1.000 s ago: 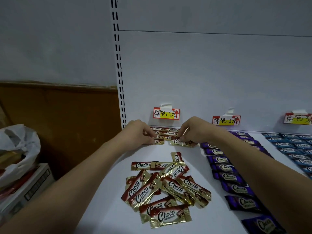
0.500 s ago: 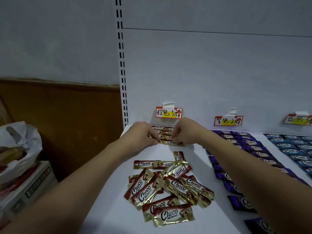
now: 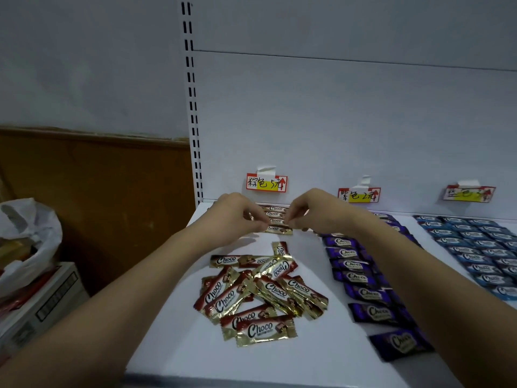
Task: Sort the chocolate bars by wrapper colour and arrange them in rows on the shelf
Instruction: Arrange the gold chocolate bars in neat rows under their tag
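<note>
A short row of brown-and-gold Choco bars [image 3: 275, 218] lies at the back of the white shelf [image 3: 173, 326] under the brown price label [image 3: 266, 182]. My left hand [image 3: 237, 217] and my right hand [image 3: 310, 212] pinch the two ends of the front bar [image 3: 278, 229] of that row. A loose pile of brown-and-gold bars [image 3: 260, 292] lies in the middle of the shelf. Purple bars [image 3: 361, 275] run in a column to the right, under my right forearm. Blue bars [image 3: 481, 247] fill the far right.
Purple label [image 3: 359, 195] and blue label [image 3: 468, 194] hang on the back panel. A slotted upright [image 3: 193, 107] marks the shelf's left edge. Left of the shelf stand a white plastic bag [image 3: 25, 242], a carton [image 3: 42, 303] and a brown wall panel.
Both hands have drawn closer together at the back row and now pinch the front brown bar at its ends. The view has shifted slightly; the pile has not moved.
</note>
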Demonstrator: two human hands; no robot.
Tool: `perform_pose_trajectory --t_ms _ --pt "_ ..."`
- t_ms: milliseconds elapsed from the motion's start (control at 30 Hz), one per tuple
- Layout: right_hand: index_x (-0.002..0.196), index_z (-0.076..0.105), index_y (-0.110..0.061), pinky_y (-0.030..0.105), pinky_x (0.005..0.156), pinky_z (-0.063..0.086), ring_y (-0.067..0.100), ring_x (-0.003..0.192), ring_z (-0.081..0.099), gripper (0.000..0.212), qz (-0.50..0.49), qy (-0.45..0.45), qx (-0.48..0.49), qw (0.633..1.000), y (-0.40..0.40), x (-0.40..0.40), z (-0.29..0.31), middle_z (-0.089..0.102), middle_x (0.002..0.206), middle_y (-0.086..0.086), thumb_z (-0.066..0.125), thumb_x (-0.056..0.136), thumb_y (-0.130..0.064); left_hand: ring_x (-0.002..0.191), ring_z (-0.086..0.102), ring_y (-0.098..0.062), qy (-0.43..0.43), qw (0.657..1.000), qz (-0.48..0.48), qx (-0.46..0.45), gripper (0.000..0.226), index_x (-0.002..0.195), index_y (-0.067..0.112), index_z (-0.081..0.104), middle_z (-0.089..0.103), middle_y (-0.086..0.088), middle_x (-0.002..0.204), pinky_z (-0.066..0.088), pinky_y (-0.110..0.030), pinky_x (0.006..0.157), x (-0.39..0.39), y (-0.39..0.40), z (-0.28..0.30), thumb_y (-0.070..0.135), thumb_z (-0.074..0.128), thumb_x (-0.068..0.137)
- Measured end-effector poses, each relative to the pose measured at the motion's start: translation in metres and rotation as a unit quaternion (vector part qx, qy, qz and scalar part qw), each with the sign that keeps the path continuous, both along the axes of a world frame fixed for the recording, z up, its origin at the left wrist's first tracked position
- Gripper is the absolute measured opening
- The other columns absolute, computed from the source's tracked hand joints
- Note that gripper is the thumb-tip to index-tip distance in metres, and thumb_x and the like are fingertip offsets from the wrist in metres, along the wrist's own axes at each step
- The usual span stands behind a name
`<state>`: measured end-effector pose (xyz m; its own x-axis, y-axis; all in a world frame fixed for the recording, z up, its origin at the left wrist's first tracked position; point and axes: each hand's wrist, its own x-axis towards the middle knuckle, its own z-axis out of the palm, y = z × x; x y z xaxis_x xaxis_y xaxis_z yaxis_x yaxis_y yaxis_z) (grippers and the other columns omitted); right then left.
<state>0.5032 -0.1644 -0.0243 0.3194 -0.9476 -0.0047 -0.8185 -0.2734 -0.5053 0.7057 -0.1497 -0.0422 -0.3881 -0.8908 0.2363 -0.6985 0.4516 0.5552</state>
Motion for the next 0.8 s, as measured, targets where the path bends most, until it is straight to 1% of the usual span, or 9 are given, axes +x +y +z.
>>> perform_pose_trajectory --t_ms 100,233,333,367,433,500,600,733,800 --pt "0.094 0.074 -0.013 0.015 0.062 0.047 0.01 0.072 0.061 0.009 0.01 0.007 -0.002 1.0 0.011 -0.012 -0.002 0.071 0.088 0.002 0.067 0.089 -0.012 0.085 0.06 -0.001 0.028 0.999 -0.044 -0.005 0.009 0.092 0.032 0.076 0.068 0.017 0.09 0.051 -0.024 0.075 -0.019 0.029 0.003 0.029 0.072 0.084" --pt "0.088 0.074 -0.014 0.023 0.07 0.051 0.014 0.077 0.066 0.009 0.001 -0.009 -0.012 1.0 0.024 -0.03 -0.002 0.073 0.087 0.003 0.068 0.087 -0.008 0.085 0.059 -0.001 0.065 0.988 -0.135 -0.034 0.008 0.09 0.025 0.078 0.068 0.012 0.089 0.04 -0.009 0.067 -0.052 0.07 0.002 0.025 0.073 0.084" --pt "0.088 0.074 -0.015 0.021 0.074 0.051 0.01 0.08 0.067 0.012 -0.026 -0.031 -0.016 0.999 0.038 -0.048 0.001 0.073 0.087 0.0 0.066 0.088 -0.006 0.091 0.058 -0.004 0.04 0.969 -0.239 -0.057 0.013 0.095 0.022 0.078 0.069 0.009 0.095 0.035 -0.005 0.072 -0.077 0.1 -0.001 0.028 0.073 0.084" --pt "0.089 0.074 -0.014 0.02 0.072 0.051 0.008 0.078 0.066 0.012 -0.032 -0.033 -0.016 0.999 0.044 -0.054 0.001 0.073 0.086 0.0 0.065 0.088 -0.005 0.092 0.057 -0.003 0.025 0.961 -0.269 -0.065 0.016 0.097 0.022 0.077 0.069 0.008 0.098 0.036 -0.007 0.076 -0.086 0.107 -0.004 0.029 0.073 0.084" --pt "0.09 0.074 -0.013 0.014 0.062 0.047 0.005 0.07 0.062 0.012 -0.044 -0.034 -0.019 0.998 0.054 -0.062 0.0 0.071 0.08 -0.004 0.064 0.089 -0.005 0.094 0.054 -0.005 -0.011 0.948 -0.307 -0.088 0.02 0.102 0.022 0.076 0.067 0.007 0.102 0.041 -0.019 0.084 -0.1 0.115 -0.008 0.032 0.072 0.085" --pt "0.09 0.074 -0.012 0.015 0.06 0.048 0.007 0.067 0.06 0.01 -0.054 -0.032 -0.025 0.998 0.062 -0.069 -0.001 0.069 0.077 -0.005 0.065 0.089 -0.008 0.095 0.052 -0.011 -0.049 0.939 -0.324 -0.107 0.023 0.104 0.023 0.076 0.066 0.006 0.103 0.043 -0.029 0.085 -0.109 0.118 -0.014 0.034 0.071 0.085" --pt "0.09 0.074 -0.014 0.018 0.061 0.047 0.004 0.064 0.058 0.009 -0.061 -0.038 -0.022 0.997 0.071 -0.076 0.0 0.066 0.073 -0.009 0.066 0.09 -0.01 0.096 0.051 -0.011 -0.08 0.938 -0.322 -0.097 0.023 0.107 0.025 0.075 0.064 0.007 0.104 0.044 -0.032 0.086 -0.113 0.117 -0.022 0.033 0.069 0.087" --pt "0.092 0.073 -0.013 0.012 0.058 0.04 -0.001 0.061 0.055 0.009 -0.059 -0.04 -0.026 0.997 0.079 -0.08 0.0 0.063 0.07 -0.011 0.065 0.09 -0.01 0.096 0.052 -0.009 -0.074 0.941 -0.314 -0.103 0.02 0.105 0.027 0.076 0.065 0.008 0.104 0.043 -0.026 0.087 -0.114 0.115 -0.025 0.031 0.068 0.087" --pt "0.091 0.073 -0.014 0.011 0.059 0.039 -0.001 0.065 0.056 0.01 -0.054 -0.048 -0.03 0.997 0.08 -0.078 0.0 0.064 0.073 -0.012 0.065 0.09 -0.009 0.096 0.052 -0.008 -0.075 0.941 -0.311 -0.115 0.02 0.105 0.026 0.076 0.066 0.007 0.104 0.04 -0.02 0.086 -0.114 0.114 -0.022 0.031 0.068 0.087"
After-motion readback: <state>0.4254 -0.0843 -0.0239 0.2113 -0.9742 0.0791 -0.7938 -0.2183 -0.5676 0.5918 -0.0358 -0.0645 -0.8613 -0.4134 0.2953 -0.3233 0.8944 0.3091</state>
